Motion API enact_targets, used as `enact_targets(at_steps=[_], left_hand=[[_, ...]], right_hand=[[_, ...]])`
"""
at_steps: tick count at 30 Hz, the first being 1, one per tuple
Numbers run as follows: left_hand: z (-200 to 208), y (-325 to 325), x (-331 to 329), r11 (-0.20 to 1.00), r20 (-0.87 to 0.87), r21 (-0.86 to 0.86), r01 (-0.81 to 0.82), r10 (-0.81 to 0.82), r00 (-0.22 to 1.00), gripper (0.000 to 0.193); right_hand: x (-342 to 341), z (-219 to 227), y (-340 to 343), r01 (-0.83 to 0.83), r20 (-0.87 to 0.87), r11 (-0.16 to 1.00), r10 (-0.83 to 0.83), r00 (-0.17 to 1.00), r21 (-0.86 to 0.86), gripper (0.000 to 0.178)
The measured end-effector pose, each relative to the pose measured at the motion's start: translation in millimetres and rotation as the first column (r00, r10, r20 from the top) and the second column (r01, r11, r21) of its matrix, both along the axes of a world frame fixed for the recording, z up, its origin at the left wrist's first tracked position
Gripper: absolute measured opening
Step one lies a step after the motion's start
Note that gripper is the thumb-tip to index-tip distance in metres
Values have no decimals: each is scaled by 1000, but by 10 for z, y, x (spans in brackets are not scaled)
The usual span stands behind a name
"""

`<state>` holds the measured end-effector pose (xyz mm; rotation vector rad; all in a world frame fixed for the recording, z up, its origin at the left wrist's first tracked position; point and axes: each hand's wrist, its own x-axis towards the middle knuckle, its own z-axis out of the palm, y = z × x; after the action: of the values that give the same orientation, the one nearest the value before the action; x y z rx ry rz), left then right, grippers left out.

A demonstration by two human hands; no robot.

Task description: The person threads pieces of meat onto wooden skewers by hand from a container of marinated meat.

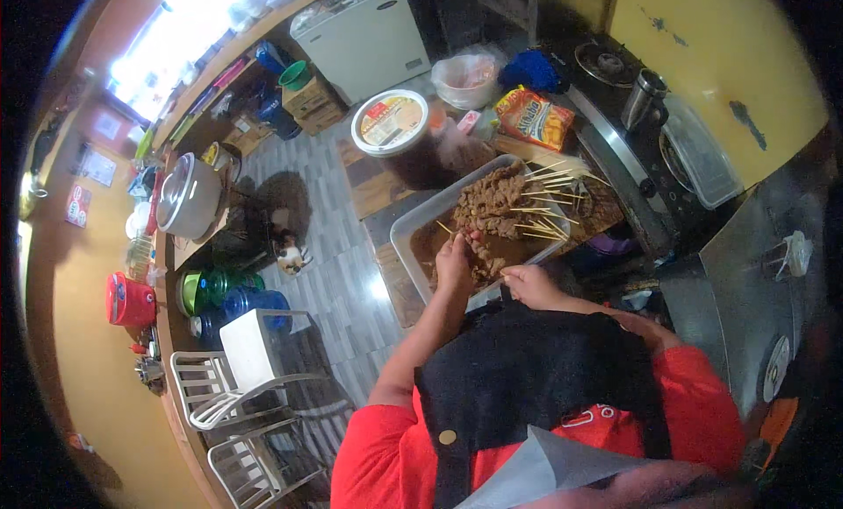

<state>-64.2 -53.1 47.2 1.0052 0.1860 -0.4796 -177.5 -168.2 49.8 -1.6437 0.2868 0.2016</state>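
A clear plastic tub (406, 237) on the wooden table holds brown sauce and marinated meat. On its right side lies a pile of meat skewers (487, 200), their bare bamboo sticks (549, 193) pointing right over the rim. My left hand (454, 261) is closed over the tub's near part, fingers pressed on meat threaded on a skewer (479, 256). A stick tip shows just above these fingers. To the right, my right hand (529, 288) is closed in a pinch at the stick's other end, near the tub's front edge. My left fingers partly hide the meat.
Behind the tub stand a large white-lidded bucket (391, 122), a yellow-orange food packet (534, 118) and a bagged pink bowl (465, 79). The stove (628, 149) is at the right, with a metal cup (645, 96). A cat (291, 259) and white chairs (255, 360) are on the left.
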Motion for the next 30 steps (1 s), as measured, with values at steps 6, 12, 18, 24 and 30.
enact_targets(at_steps=[6,12,18,24,30], left_hand=[[-16,39,-44,982,23,161,96,-102,995,23],[89,166,77,961,-157,-214,177,-213,965,35],[70,214,117,973,-60,-90,212,-218,974,35],[57,159,28,980,-90,-30,196,-198,976,31],[-209,248,61,969,-36,-2,246,-246,969,30]], right_hand=[[-14,159,16,20,-2,1000,-20,1000,1,26],[5,217,24,50,-27,989,-47,999,139,28],[7,286,16,-16,-24,996,18,1000,89,26],[-5,220,17,-12,-44,992,17,999,127,25],[-6,174,40,-7,-18,989,9,1000,146,28]])
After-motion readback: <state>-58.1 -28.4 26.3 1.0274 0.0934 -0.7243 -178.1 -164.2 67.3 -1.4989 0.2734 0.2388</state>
